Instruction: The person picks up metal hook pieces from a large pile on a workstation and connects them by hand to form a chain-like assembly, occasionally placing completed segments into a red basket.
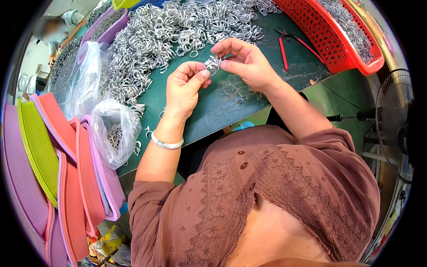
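In the head view, a small clump of silver metal rings (212, 65) sits between the two hands, held above the green table (231, 106) just short of a large heap of metal rings (149, 33). Its pieces overlap, so I cannot count them.

The likeliest trouble is a dropped piece: only fingertips bear the clump, and a slip or a sudden release of tangled rings could send one into the heap, where it would be hard to pick out. A sweep of the left forearm might also knock the loose ring (137, 147) near the table's edge onto the floor. The red-handled pliers (283, 53) lie with handles apart, well clear of the fingers.

The left hand (183, 86) rises from below, its back toward the body, the forearm nearly upright with a pale bangle (167, 141) at the wrist. Its thumb and index finger pinch the clump's left side, other fingers curled. The right hand (252, 66) slants in from the right; its thumb and a bent finger pinch the clump's right side, while the index finger arches above.
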`<state>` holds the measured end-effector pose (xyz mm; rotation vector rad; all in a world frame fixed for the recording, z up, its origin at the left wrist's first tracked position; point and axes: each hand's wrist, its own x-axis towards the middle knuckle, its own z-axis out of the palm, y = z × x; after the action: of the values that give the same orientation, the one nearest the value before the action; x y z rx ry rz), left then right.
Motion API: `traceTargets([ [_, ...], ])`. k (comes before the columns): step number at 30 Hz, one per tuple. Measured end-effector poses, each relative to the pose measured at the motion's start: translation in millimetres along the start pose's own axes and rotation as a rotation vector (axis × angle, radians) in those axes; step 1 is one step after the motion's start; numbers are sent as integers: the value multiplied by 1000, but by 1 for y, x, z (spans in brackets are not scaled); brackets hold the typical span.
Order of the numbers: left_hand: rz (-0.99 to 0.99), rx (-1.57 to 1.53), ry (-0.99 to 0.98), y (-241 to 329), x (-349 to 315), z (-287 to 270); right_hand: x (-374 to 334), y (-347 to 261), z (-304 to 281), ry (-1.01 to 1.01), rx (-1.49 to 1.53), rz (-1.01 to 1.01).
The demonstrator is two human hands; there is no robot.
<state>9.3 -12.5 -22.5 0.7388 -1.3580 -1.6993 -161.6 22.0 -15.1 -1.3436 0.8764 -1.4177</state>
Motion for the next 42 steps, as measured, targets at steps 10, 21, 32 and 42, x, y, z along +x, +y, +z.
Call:
traceTargets([
  [10,221,217,21,-5,-3,4,-1,0,0,-15,-28,4],
  [21,355,473,12,-8,-2,-1,-1,0,0,-23,-2,-9],
  [32,290,307,16,-9,0,0,0,-1,1,2,32,-25],
  [42,52,171,-17,-6,0,0,2,4,-1,-4,-233,-213],
])
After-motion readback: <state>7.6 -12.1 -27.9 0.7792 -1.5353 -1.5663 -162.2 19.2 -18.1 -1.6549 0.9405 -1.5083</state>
